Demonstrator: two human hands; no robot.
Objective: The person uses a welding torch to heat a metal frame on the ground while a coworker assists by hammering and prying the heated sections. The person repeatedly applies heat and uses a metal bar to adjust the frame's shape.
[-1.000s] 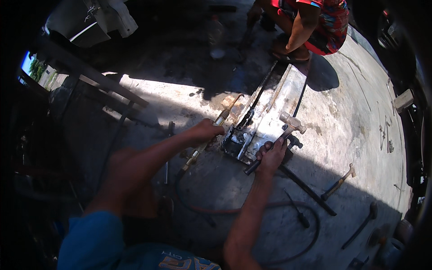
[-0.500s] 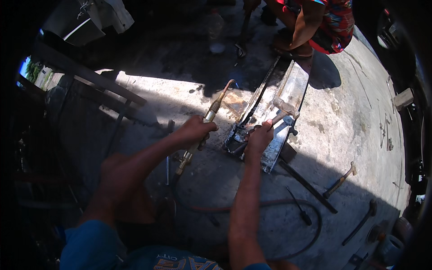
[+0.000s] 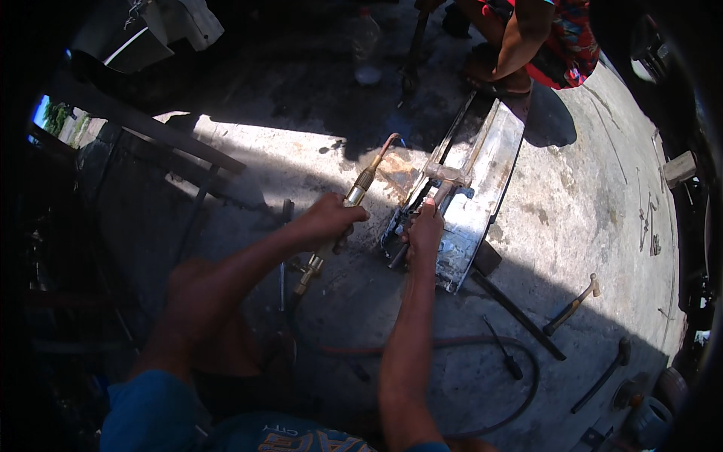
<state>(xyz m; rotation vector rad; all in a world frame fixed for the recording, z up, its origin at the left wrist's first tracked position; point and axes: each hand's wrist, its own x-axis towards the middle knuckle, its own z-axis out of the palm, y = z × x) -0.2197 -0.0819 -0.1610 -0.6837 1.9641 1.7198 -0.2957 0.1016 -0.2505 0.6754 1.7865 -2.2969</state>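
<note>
The left hand is closed in a fist around the brass body of a torch, whose bent copper tip points away from the person and shows a small blue flame. A red and dark hose loops over the floor below the hands. The right hand is wrapped tightly round the handle of a hammer, thumb along it; the hammer's head lies across the view of a long metal piece, though I cannot tell whether the two touch. The metal piece rests on the concrete, right of the torch, its near end by the right hand and its far end close to the feet of a crouching person in red patterned clothes. To the right lie a long dark bar, a screwdriver and a small wooden-handled hammer, while a clear bottle stands in the shade beyond the torch
</note>
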